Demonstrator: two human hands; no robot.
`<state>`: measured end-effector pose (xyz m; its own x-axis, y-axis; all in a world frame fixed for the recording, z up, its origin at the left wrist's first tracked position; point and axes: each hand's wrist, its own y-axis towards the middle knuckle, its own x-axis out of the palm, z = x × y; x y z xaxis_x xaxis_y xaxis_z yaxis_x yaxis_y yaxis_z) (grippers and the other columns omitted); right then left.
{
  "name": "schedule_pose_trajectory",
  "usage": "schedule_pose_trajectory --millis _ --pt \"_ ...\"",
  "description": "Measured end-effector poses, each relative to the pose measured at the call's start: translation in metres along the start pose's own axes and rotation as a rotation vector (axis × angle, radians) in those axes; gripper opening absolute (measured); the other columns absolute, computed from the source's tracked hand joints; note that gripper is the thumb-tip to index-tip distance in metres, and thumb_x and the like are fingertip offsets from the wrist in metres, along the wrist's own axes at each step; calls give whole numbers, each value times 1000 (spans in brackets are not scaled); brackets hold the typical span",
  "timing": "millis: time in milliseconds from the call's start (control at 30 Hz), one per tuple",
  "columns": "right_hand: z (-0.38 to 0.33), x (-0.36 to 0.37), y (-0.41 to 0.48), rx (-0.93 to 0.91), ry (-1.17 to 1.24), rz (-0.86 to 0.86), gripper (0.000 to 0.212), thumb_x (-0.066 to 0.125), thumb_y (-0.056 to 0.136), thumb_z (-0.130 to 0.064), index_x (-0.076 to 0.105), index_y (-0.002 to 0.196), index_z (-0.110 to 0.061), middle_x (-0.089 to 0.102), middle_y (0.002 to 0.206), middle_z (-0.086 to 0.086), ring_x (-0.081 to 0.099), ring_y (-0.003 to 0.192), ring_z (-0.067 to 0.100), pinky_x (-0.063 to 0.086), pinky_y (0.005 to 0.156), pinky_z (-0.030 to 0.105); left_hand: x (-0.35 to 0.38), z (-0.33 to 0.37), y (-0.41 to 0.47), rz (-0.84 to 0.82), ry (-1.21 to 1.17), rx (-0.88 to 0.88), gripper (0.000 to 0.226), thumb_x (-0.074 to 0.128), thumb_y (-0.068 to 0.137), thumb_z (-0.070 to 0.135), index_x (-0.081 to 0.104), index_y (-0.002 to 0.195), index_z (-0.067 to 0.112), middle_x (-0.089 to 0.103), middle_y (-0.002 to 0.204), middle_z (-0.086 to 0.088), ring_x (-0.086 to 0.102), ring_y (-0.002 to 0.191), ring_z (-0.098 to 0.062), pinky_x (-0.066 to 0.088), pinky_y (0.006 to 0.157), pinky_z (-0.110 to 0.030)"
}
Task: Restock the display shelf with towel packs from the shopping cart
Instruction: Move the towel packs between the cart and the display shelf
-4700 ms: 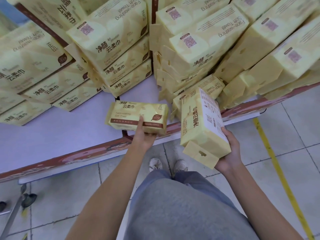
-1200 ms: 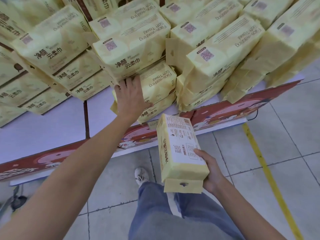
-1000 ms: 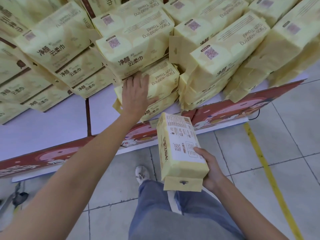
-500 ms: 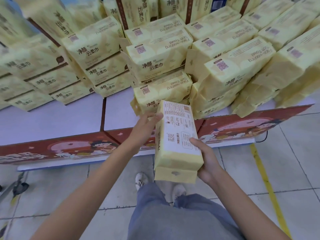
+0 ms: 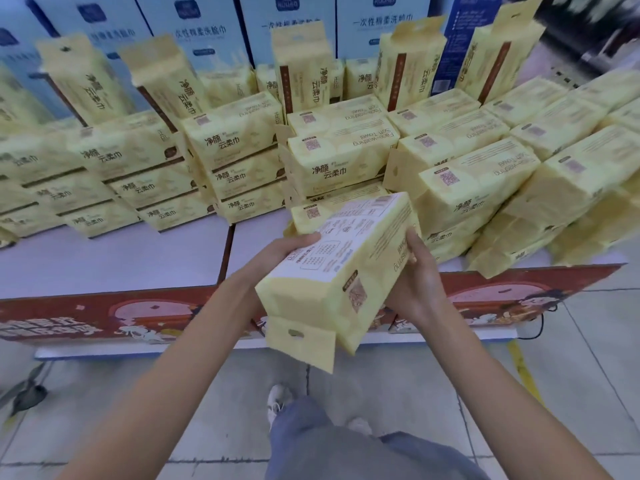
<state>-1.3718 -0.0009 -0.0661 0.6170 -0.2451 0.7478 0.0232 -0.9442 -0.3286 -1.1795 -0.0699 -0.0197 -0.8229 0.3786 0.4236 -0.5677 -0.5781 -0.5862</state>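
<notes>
A yellow towel pack [image 5: 332, 271] is held between both hands in front of the low display shelf [image 5: 114, 258], its white printed back facing up and its hang tab pointing down toward me. My left hand [image 5: 277, 251] grips the pack's left edge. On the right side, my right hand [image 5: 415, 285] wraps the pack from below with fingers up its side. Just beyond it lies a flat pack [image 5: 311, 214] at the front of the middle stack. Stacks of identical yellow packs [image 5: 485, 181] fill the shelf. The shopping cart is not in view.
Upright yellow packs [image 5: 304, 67] and tall blue-white boxes [image 5: 284, 26] stand at the back. The shelf has a red printed front panel [image 5: 104, 320] and bare white surface on the left. A yellow floor line [image 5: 523, 368] runs at right; my feet and grey trousers [image 5: 346, 452] are below.
My left hand left the pack pressed into the stack and came back to grip the held pack. The pack rose and tilted toward the shelf, and my view lifted to show the back rows.
</notes>
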Motion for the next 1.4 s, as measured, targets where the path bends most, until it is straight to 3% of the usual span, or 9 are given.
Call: schedule_pose_trajectory --millis 200,300,400,467,567,667,867,1100,1400 --pt "-15 22 17 -68 64 -152 73 90 45 -41 69 109 -14 69 108 11 68 94 27 57 76 41 4 20 -9 -6 17 41 27 60 81 30 72 96 11 74 87 -7 71 69 -20 57 59 -28" --pt "-22 31 28 -134 39 -66 76 87 50 -42 63 117 -14 64 117 11 61 108 28 49 94 47 3 28 -14 143 108 163 37 46 92 41 66 103 12 73 94 -8 71 74 -20 56 59 -26" --pt "-29 38 34 -162 31 111 39 76 70 -33 65 102 -15 72 96 4 61 102 25 50 92 43 -4 28 -17 395 199 347 44 41 94 50 60 118 18 62 125 -5 61 104 -23 51 80 -35" --pt "-30 41 38 -159 10 267 21 68 81 -29 63 97 -16 72 87 2 63 94 21 53 86 40 -6 23 -19 539 185 471 31 47 94 47 57 115 27 58 125 3 55 113 -20 45 95 -40" --pt "-29 48 49 -177 -30 382 43 75 77 -31 59 114 -16 69 105 5 64 98 21 57 74 36 -2 7 -13 679 147 619 35 56 90 41 55 117 19 58 118 4 53 116 -19 43 96 -38" --pt "-28 54 62 -219 -68 482 66 83 66 -36 54 123 -19 66 114 3 63 104 22 57 81 38 5 0 2 653 106 572 55 59 88 43 47 131 10 56 130 -11 57 100 -20 49 76 -32" --pt "-25 64 79 -265 -105 589 96 88 43 -47 48 125 -20 60 119 0 56 111 23 46 99 46 5 9 32 694 237 561 66 74 77 43 44 131 20 58 121 1 54 112 -21 48 92 -41" --pt "-37 64 98 -223 -132 663 90 86 62 -40 40 136 -20 54 127 0 51 117 23 45 101 44 3 33 58 714 189 570 42 76 78 36 57 110 18 59 91 13 55 96 -14 41 76 -28" --pt "-43 49 111 -181 -201 641 81 78 73 -38 40 142 -19 54 133 1 50 121 22 48 94 37 10 46 86 777 196 498 39 75 78 38 61 106 15 66 102 0 60 98 -21 44 76 -32"
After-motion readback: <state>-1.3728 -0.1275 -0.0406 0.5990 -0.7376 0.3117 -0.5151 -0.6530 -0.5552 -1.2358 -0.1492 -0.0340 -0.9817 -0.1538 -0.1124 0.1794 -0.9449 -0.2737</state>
